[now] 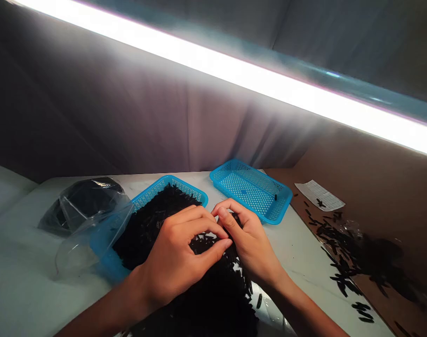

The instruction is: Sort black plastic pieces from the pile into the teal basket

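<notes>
In the middle of the head view, my left hand [185, 248] and my right hand [248, 238] meet fingertip to fingertip. My left thumb and fingers close in a pinch; whatever lies between their tips is too small to make out. Curled fingers of my right hand close around small black strips [237, 218], partly hidden by the thumb. Below both hands spreads a dark pile of similar black strips [213, 295]. Behind my left hand, a blue basket [153, 189] is heaped with more black strips [139, 229].
A second blue basket [250, 187] at the back holds one black piece. On the left lies a clear plastic bag [90, 206] with dark contents. Loose black strips [343, 267] and a white paper [318, 194] lie on brown cardboard [385, 210] at right. A bright tube light [234, 65] crosses above.
</notes>
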Available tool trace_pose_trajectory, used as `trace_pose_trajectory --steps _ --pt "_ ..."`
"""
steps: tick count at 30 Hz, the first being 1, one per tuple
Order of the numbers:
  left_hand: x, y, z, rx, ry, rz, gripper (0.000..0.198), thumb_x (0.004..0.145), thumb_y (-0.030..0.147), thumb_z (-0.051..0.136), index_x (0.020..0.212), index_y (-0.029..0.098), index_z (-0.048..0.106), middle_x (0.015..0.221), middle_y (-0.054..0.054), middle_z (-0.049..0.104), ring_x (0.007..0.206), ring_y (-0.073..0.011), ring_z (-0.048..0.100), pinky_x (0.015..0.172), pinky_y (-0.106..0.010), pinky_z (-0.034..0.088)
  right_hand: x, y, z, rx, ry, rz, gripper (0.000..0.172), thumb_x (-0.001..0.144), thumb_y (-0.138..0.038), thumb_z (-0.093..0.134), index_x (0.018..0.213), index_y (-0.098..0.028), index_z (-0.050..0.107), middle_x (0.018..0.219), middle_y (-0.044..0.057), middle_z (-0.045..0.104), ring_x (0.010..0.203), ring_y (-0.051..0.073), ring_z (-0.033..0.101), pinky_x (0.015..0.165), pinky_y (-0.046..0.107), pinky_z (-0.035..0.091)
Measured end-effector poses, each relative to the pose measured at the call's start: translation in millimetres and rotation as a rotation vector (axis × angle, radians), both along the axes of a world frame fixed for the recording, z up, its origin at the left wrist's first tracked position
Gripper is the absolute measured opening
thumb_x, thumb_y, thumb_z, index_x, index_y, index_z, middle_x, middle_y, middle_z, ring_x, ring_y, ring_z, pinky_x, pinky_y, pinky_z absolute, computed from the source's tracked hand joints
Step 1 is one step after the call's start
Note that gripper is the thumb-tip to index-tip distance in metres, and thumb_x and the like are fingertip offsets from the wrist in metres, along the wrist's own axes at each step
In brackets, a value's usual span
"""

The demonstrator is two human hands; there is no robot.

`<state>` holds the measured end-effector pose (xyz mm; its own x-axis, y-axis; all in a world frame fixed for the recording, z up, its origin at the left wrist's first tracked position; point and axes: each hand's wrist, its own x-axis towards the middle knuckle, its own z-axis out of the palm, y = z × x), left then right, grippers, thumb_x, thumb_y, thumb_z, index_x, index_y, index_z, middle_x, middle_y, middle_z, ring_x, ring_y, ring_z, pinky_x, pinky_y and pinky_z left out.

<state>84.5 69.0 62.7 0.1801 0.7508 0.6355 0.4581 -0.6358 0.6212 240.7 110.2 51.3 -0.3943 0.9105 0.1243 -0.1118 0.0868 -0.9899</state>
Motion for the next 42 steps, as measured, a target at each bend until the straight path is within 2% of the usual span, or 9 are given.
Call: trace_pose_trajectory --steps 3,9,13,16,22,25,29,35,42 --pt "4 0 -6.0 0.11 0.041 0.052 0.009 0.088 0.01 0.074 0.085 0.017 0.071 0.08 -0.001 0.072 0.075 -0.0143 0.066 0.07 -0.028 0.054 -2 1 -5.8 -0.085 0.031 -0.006 0.039 0.095 -0.054 0.068 0.08 -0.018 0.063 0.073 -0.003 0.053 0.068 0.011 0.044 0.064 0.023 0.038" --pt "8 1 -14.0 0.443 0.397 0.116 0.007 0.095 0.008 0.065 0.097 0.009 0.071 0.089 -0.008 0.076 0.077 -0.0197 0.067 0.069 -0.034 0.054 -12 2 -11.6 -0.534 0.271 -0.01 0.042 0.077 -0.052 0.087 0.077 -0.018 0.061 0.062 -0.007 0.045 0.055 0.007 0.035 0.05 0.019 0.03" --pt "6 2 -10.6 0.492 0.609 0.102 0.024 0.102 0.025 0.06 0.11 0.005 0.071 0.097 -0.01 0.077 0.082 -0.0238 0.07 0.066 -0.037 0.054 -14 5 -13.9 -0.716 0.404 -0.098 0.045 0.059 -0.041 0.099 0.075 -0.016 0.066 0.06 -0.007 0.05 0.054 0.005 0.04 0.048 0.016 0.034" --pt "3 3 -10.9 0.467 0.671 0.103 0.022 0.101 0.02 0.06 0.114 0.005 0.07 0.098 -0.01 0.077 0.083 -0.024 0.07 0.064 -0.038 0.052 -15 8 -15.9 -0.791 0.448 -0.107 0.045 0.054 -0.037 0.101 0.073 -0.016 0.066 0.057 -0.008 0.051 0.05 0.005 0.041 0.043 0.015 0.031" --pt "-1 4 -8.2 0.191 0.254 0.013 0.014 0.095 0.01 0.066 0.105 0.015 0.075 0.099 -0.004 0.079 0.086 -0.0186 0.071 0.077 -0.033 0.058 -15 9 -17.3 -0.802 0.456 -0.063 0.047 0.055 -0.04 0.101 0.074 -0.017 0.065 0.051 -0.009 0.05 0.044 0.004 0.036 0.039 0.015 0.03" --pt "-5 4 1.4 -0.15 -0.058 -0.019 0.009 0.093 0.016 0.071 0.095 0.021 0.078 0.09 0.001 0.081 0.08 -0.0146 0.074 0.071 -0.025 0.06 -13 10 -16.5 -0.81 0.46 -0.013 0.046 0.059 -0.042 0.099 0.078 -0.018 0.065 0.05 -0.009 0.048 0.044 0.004 0.034 0.039 0.015 0.03" --pt "-10 6 10.4 -0.465 -0.393 -0.001 0.005 0.089 0.023 0.077 0.092 0.024 0.08 0.09 0.001 0.082 0.082 -0.014 0.079 0.075 -0.018 0.063 -10 11 -12.2 -0.723 0.443 0.05 0.039 0.074 -0.044 0.091 0.081 -0.018 0.063 0.051 -0.01 0.047 0.043 0.003 0.03 0.041 0.015 0.028" --pt "-14 9 12.9 -0.479 -0.459 0.06 0.006 0.083 0.026 0.082 0.088 0.024 0.082 0.087 0.001 0.082 0.082 -0.0132 0.078 0.077 -0.014 0.062 -2 2 -0.8 -0.243 0.198 0.01 0.031 0.094 -0.05 0.071 0.092 -0.02 0.067 0.051 -0.009 0.048 0.044 0.005 0.037 0.045 0.018 0.03" --pt "-16 4 19.2 -0.448 -0.472 0.084 0.006 0.081 0.027 0.084 0.085 0.024 0.081 0.079 0.001 0.08 0.075 -0.0122 0.077 0.071 -0.012 0.062 7 -11 13.6 0.21 -0.049 -0.13 0.015 0.098 -0.037 0.068 0.101 -0.023 0.073 0.055 -0.008 0.052 0.049 0.008 0.044 0.048 0.023 0.034"
